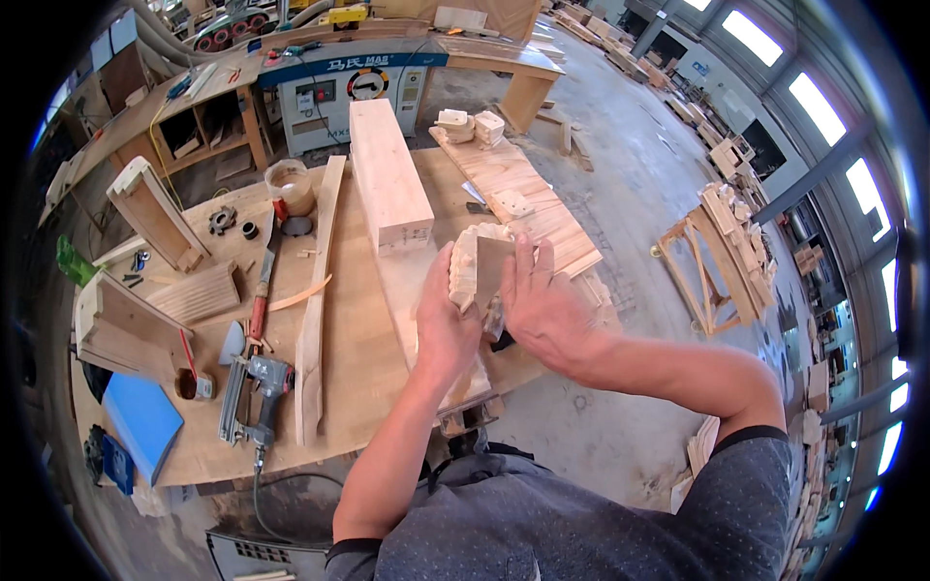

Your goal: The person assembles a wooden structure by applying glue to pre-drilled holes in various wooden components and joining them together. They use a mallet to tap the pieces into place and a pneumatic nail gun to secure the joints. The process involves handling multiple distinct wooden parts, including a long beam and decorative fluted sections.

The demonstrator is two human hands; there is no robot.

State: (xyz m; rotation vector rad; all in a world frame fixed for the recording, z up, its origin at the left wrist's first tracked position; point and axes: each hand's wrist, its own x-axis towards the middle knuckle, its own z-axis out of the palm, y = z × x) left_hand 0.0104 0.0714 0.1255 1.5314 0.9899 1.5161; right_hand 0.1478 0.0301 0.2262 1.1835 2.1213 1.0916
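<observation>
My left hand (pixel 448 324) is closed around a pale carved wooden block (pixel 467 263) with a scalloped edge, held up over the bench's near right edge. The block's flat, darker face is turned toward my right hand (pixel 550 312). Stretched fingers of that hand lie flat against this face, and the hand is slightly blurred. Whether anything thin sits under its fingers cannot be made out. Just beyond the block, a thick squared timber (pixel 392 174) rests on the workbench (pixel 358 368). More carved blocks (pixel 472 126) sit on a wide board (pixel 542 218) to the right.
On the bench's left stand a nail gun (pixel 263 392) with a hose, a red-handled saw (pixel 262 290), a long wooden strip (pixel 318 320), a tub (pixel 291 186), a blue panel (pixel 140 426) and wooden box-like pieces (pixel 121 324). A blue-and-white machine (pixel 349 92) stands behind.
</observation>
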